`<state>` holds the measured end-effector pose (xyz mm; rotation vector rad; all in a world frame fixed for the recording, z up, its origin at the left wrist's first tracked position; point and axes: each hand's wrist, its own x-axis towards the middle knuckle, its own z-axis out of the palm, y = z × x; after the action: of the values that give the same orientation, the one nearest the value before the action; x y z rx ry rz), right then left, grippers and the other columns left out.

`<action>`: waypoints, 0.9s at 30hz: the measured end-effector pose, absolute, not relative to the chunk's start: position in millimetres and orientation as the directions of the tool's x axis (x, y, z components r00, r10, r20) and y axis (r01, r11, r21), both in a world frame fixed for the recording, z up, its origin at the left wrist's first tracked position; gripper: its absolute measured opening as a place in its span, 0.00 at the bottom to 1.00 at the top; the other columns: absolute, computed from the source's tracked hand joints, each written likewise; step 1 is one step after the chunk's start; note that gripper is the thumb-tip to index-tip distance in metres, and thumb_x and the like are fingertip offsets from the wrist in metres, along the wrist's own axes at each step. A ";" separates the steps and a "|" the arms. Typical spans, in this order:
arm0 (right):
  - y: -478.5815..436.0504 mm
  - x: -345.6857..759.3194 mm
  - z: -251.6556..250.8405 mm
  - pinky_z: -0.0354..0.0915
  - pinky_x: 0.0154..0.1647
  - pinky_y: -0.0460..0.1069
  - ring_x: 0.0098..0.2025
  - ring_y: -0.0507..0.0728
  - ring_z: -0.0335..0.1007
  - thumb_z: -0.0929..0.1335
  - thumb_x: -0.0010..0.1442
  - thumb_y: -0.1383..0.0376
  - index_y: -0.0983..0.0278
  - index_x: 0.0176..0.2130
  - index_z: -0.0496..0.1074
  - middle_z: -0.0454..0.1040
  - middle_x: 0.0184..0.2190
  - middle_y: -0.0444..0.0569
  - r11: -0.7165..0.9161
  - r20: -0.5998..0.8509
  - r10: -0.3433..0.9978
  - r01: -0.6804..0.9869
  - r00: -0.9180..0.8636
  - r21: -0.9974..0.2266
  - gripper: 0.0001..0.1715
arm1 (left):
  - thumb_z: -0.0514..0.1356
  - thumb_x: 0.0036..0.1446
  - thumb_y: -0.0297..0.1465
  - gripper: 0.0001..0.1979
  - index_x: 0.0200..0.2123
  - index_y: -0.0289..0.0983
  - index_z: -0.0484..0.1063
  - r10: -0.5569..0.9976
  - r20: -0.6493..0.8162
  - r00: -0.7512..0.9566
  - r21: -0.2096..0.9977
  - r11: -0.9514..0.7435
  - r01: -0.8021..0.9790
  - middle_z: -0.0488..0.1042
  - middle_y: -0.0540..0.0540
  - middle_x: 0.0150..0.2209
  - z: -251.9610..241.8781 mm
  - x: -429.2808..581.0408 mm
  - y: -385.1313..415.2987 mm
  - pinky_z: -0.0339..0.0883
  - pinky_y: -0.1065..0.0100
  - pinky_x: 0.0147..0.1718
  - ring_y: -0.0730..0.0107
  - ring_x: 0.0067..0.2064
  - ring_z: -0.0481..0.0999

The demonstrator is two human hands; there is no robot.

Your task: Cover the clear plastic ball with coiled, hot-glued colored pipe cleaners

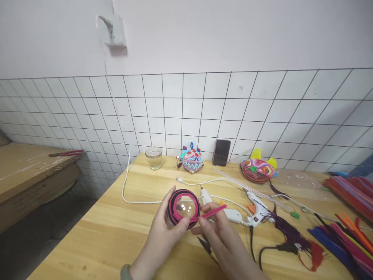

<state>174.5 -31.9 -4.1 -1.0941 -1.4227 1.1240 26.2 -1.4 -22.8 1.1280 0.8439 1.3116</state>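
My left hand [164, 229] is wrapped round a clear dome [185, 206] ringed with black and pink pipe cleaner, its thumb pressing on the near rim. From that rim a loose end of pink pipe cleaner [215, 211] runs off to the right. My right hand [220, 229] pinches this strand close to the dome between thumb and fingers. Beneath the right hand lies a dark-bladed tool [204, 245], mostly covered. A white glue gun [258, 210] rests on the table to the right of the hands.
Two decorated round crafts [192, 159] [258, 170], a lidded glass jar [154, 158] and a phone [221, 152] stand along the tiled wall. White cables [140, 202] cross the wooden table [101, 229]. Pipe cleaners [346, 245] and purple tassels [287, 227] lie at right.
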 end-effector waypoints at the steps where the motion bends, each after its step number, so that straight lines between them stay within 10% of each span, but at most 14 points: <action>1: -31.7 175.9 -4.9 0.66 0.41 0.52 0.37 0.55 0.74 0.60 0.63 0.52 0.59 0.41 0.60 0.70 0.39 0.48 0.161 0.153 0.985 0.110 -0.084 -0.981 0.14 | 0.65 0.48 0.30 0.36 0.59 0.38 0.55 0.986 0.137 0.092 0.960 -0.110 -0.257 0.68 0.38 0.56 -23.8 25.9 -0.8 0.61 0.59 0.55 0.54 0.57 0.67; 11: -27.3 184.3 -6.4 0.63 0.28 0.50 0.25 0.59 0.75 0.57 0.60 0.52 0.59 0.38 0.62 0.73 0.19 0.44 0.069 0.056 0.998 0.609 -0.040 -0.790 0.15 | 0.63 0.51 0.30 0.30 0.57 0.38 0.59 0.977 0.160 0.139 0.987 -0.155 -0.046 0.66 0.38 0.57 -23.0 22.5 -0.2 0.57 0.56 0.57 0.51 0.58 0.64; 27: -29.8 183.7 -23.4 0.60 0.24 0.50 0.21 0.60 0.72 0.55 0.63 0.52 0.58 0.39 0.66 0.71 0.15 0.43 0.172 0.232 0.973 0.727 -0.018 -0.664 0.19 | 0.63 0.51 0.38 0.33 0.59 0.40 0.58 0.963 0.132 0.234 0.976 -0.086 -0.198 0.66 0.40 0.58 -13.9 20.9 -4.1 0.57 0.56 0.57 0.50 0.61 0.61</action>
<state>183.7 -29.8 -23.4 -1.6103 -1.8003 0.4808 20.9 -4.1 -13.9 1.2563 0.8360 1.1846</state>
